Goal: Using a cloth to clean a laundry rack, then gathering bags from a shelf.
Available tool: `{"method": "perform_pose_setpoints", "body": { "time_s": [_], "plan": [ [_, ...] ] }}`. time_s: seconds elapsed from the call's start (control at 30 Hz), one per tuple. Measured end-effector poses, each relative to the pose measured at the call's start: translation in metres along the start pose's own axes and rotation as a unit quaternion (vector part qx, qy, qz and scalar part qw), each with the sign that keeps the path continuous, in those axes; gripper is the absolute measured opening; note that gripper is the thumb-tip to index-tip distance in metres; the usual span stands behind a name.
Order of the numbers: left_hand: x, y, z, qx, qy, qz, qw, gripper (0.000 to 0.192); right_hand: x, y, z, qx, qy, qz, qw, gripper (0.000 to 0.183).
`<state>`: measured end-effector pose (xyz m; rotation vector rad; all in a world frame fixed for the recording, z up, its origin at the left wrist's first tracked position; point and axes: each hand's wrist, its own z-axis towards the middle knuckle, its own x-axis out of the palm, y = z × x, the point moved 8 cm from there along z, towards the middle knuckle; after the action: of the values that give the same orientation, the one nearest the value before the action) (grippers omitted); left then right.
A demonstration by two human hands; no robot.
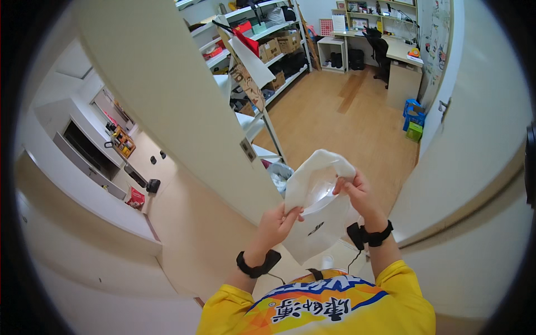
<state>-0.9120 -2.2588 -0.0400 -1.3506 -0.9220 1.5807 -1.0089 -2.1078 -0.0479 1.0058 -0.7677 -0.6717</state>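
Note:
A white bag [318,230] with a dark printed logo hangs between my hands, its mouth spread wide towards me. My left hand [278,224] pinches the left side of the rim between thumb and fingers. On the right side of the rim, my right hand [358,192] grips the edge, with the thumb over it. Light shines off the pale inner surface; no object can be made out inside. Each wrist wears a black strap with a small black device and a cord.
A doorway stands before me, with a cream wall edge [201,125] on the left and an open door [469,138] on the right. Beyond are loaded white shelves [289,83], a desk [398,52], a black chair [379,52] and blue and green boxes [414,121]. An upright floor cleaner [136,173] stands in the left hallway.

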Motion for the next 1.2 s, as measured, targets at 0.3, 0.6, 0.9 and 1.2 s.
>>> {"method": "perform_pose_setpoints", "body": {
  "time_s": [0.3,0.6,0.9,1.2],
  "plan": [
    [-0.04,0.008,0.182,0.069,-0.14,-0.071,0.985,0.022,-0.053,0.003,0.147,-0.011,0.032,-0.155,0.987,0.02],
    [-0.049,0.048,0.362,0.042,-0.036,-0.182,0.982,0.029,-0.117,-0.012,0.302,0.007,-0.025,-0.159,0.987,0.019],
    [-0.081,0.038,0.501,0.081,-0.107,0.127,0.983,0.03,-0.198,-0.015,0.443,-0.047,0.023,-0.264,0.963,0.015],
    [-0.218,0.01,0.539,-0.007,-0.335,0.234,0.913,0.022,-0.101,-0.03,0.657,-0.21,0.257,-0.213,0.919,0.009]
  ]
}}
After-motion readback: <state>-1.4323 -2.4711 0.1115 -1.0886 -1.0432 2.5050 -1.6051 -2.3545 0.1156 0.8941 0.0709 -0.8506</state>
